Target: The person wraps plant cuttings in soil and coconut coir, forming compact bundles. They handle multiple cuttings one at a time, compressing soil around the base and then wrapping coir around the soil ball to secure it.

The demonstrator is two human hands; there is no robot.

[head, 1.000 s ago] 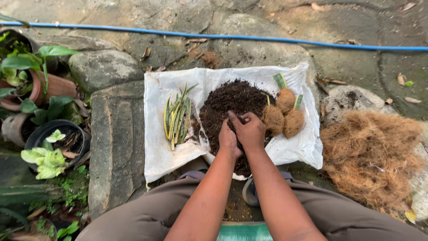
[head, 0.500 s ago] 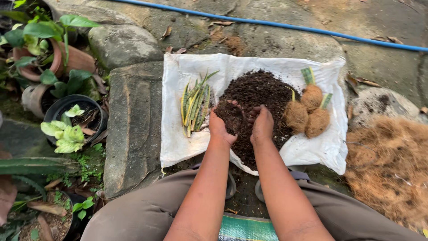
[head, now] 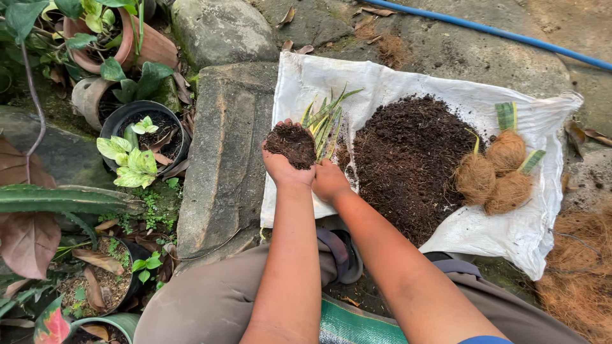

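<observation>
- My left hand (head: 288,164) is cupped palm up, holding a dark clump of soil (head: 292,144) heaped in it, above the left edge of the white sack (head: 382,79).
- My right hand (head: 329,181) is curled loosely against the left one's heel, gripping nothing that I can see; it props the cupped palm.
- To do this well, I judge the cup should stay level and the fingers tight together, since the clump is crumbly and heaped high; any tilt toward the stone slab (head: 226,146) would spill it off the sack.
- The right hand is best kept close underneath as a catch.
- Just behind my hands lies one bundle of green and yellow leaf cuttings (head: 325,118); I cannot count the single blades.
- One large soil pile (head: 411,159) sits mid-sack.
- Three fibre-wrapped balls (head: 494,172), each with a leaf stub, sit touching one another to its right.
- One heap of loose brown fibre (head: 577,267) lies off the sack at the far right.
- One blue hose (head: 510,32) crosses the ground beyond.
- At left, one black pot (head: 143,137) with a pale green plant, and two terracotta pots (head: 137,44).
</observation>
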